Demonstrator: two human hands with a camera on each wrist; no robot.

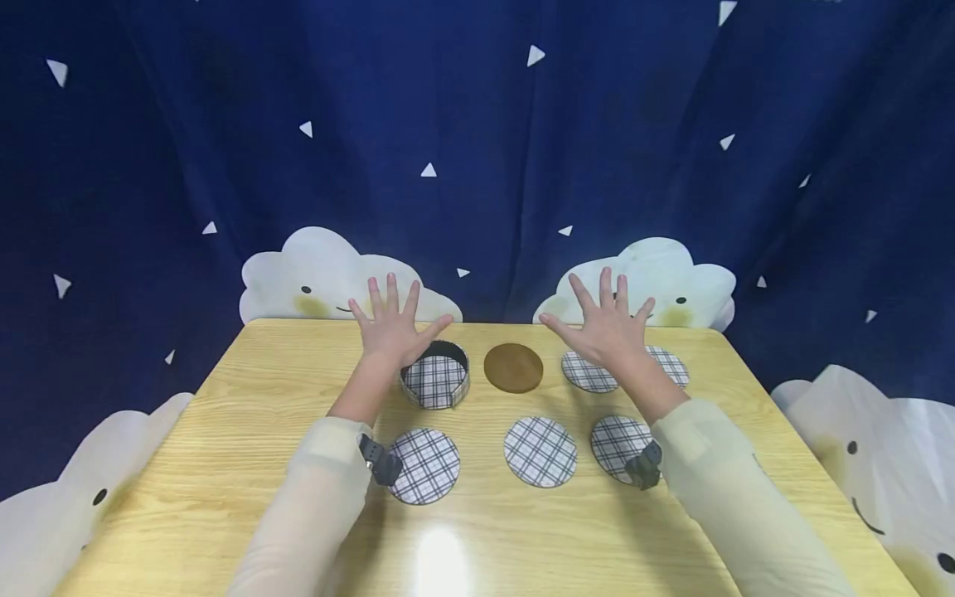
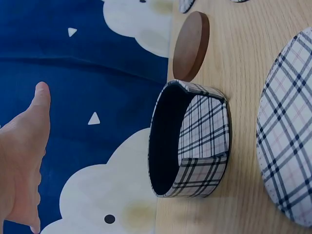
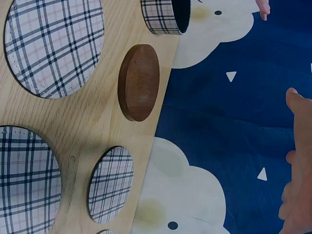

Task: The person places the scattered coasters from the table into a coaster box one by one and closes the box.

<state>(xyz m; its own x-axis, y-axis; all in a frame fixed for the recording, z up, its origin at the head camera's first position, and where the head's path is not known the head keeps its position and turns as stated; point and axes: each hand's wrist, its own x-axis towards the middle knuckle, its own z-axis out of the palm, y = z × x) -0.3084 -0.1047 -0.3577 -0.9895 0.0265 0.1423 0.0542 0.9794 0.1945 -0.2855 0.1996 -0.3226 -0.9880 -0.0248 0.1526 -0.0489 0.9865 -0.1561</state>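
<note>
My left hand is raised with its fingers spread, holding nothing, above the far left of the table. Just beside it stands a round plaid coaster holder with a dark lining and a cut-out in its wall; plaid shows on its inner floor. My right hand is likewise lifted, fingers fanned out and bare, over the far right. Below it lies a plaid coaster, partly covered by the hand and wrist. A brown wooden disc sits on the table between the two hands.
Nearer the front lie three more plaid coasters: one at left, one in the middle, one at right under the right wrist's strap. Another coaster is at far right. A blue curtain hangs behind the wooden table.
</note>
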